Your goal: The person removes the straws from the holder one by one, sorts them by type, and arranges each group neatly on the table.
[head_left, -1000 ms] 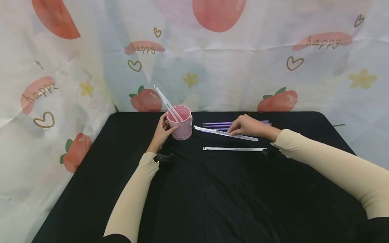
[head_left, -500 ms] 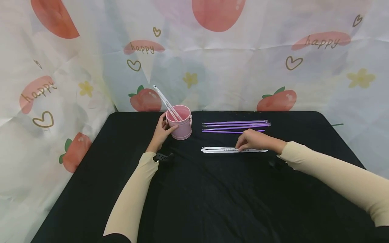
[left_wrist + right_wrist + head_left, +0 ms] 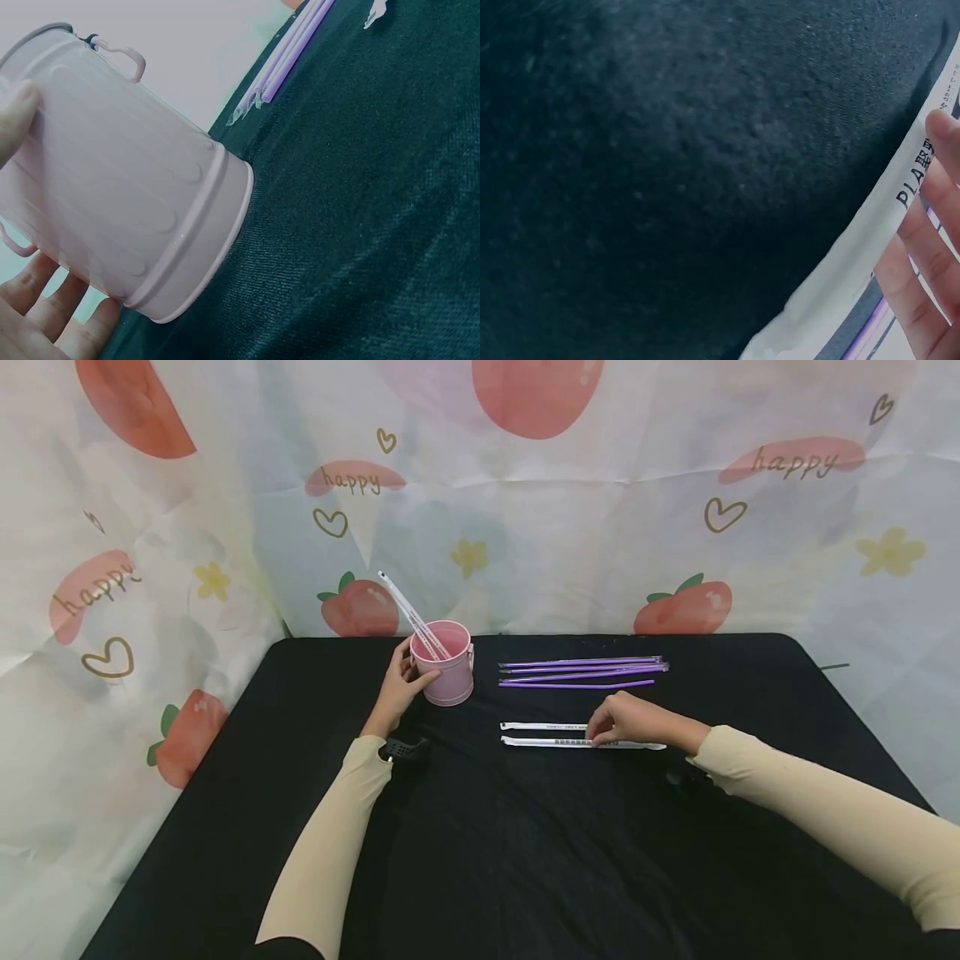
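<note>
My left hand (image 3: pixel 393 692) grips a small pink bucket (image 3: pixel 452 683) at the back of the table, with its thumb on the wall and fingers around the far side. White paper-wrapped straws (image 3: pixel 408 610) lean out of the bucket to the left. In the left wrist view, the bucket (image 3: pixel 142 180) shows a ribbed wall and small side handles. My right hand (image 3: pixel 630 720) pinches a white paper-wrapped straw (image 3: pixel 536 742), low over the black cloth. Printed lettering shows on this straw (image 3: pixel 847 255) in the right wrist view. A second wrapped straw (image 3: pixel 536 727) lies parallel just behind it, partly hidden by the hand.
Several purple straws (image 3: pixel 577 677) in clear wrappers lie in a row behind the white ones, right of the bucket. Black cloth (image 3: pixel 525 843) covers the table. A printed curtain (image 3: pixel 555 552) hangs along the back and left side.
My right hand has brought its white straw from beside the purple straws toward me, past the other white straw to its near side. The left hand and bucket have stayed put.
</note>
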Available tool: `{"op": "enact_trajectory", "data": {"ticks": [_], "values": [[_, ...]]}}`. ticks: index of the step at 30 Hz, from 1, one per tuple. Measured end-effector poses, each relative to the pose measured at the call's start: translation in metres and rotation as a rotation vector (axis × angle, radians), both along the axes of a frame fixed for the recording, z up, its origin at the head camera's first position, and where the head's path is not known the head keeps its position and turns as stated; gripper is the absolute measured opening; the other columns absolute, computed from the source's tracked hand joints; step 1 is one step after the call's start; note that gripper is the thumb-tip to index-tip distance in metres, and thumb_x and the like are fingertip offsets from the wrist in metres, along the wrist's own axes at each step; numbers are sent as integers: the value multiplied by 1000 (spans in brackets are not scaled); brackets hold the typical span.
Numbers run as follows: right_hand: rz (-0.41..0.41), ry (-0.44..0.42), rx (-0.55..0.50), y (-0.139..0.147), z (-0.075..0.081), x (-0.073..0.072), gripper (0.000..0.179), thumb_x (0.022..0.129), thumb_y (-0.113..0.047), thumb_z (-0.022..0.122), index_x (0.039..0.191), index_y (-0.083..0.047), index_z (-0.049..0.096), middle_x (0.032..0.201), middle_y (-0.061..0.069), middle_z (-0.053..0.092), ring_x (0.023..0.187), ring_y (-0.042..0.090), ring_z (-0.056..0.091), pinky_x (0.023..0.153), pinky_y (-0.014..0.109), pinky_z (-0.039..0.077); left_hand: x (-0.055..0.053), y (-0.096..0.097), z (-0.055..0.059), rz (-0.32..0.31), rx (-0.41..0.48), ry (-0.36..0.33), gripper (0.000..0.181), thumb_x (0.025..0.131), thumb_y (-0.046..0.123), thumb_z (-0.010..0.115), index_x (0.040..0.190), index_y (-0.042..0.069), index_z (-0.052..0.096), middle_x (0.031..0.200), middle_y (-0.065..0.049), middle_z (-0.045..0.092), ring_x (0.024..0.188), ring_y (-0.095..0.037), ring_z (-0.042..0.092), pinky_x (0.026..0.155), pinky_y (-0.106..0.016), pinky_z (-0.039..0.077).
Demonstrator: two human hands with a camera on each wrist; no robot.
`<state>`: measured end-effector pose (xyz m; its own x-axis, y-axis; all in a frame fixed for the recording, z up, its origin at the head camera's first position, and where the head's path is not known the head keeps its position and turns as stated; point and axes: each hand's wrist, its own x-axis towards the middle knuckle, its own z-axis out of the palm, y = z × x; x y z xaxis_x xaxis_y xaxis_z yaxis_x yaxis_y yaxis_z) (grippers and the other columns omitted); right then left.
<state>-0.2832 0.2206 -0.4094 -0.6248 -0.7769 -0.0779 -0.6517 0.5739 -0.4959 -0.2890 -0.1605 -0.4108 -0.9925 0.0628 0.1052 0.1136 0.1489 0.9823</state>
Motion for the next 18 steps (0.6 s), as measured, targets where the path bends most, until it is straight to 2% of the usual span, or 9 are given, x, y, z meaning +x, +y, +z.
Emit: {"op": "enact_trajectory", "data": {"ticks": [9,18], "values": [[-5,23,-22,1,-5,1,6,81,-12,71,86,-11,75,82,-1,73,69,2,63,63,21,53,0,0,-1,-6,5,14,77,87,9,66,148,12,20,144,-24,33,139,-35,31,115,-48,26],[-30,25,-8,3,-6,0,9,81,-13,72,89,-10,75,84,-1,73,69,1,63,63,20,52,1,1,0,-7,3,29,77,87,8,65,148,10,20,145,-22,32,139,-34,30,115,-47,25]]}}
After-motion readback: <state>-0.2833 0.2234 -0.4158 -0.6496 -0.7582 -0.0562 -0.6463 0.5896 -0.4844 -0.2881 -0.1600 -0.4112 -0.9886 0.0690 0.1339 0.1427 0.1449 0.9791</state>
